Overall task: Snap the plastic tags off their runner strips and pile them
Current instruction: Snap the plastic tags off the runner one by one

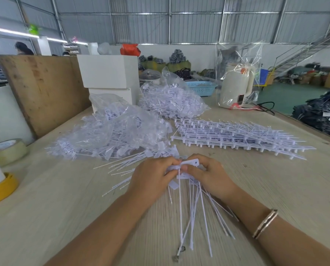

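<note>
Left hand and right hand fingertips meeting, both grips pinched

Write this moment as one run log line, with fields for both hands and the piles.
left hand: pinches tag strip | right hand: pinches same strip | loose tags: beside left hand | unsnapped strips: stacked behind

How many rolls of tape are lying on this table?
2, both at the left edge: a clear tape roll lying flat, and nearer the camera a yellow tape roll with a white object standing in it. Others could be hidden behind the bags.
</note>
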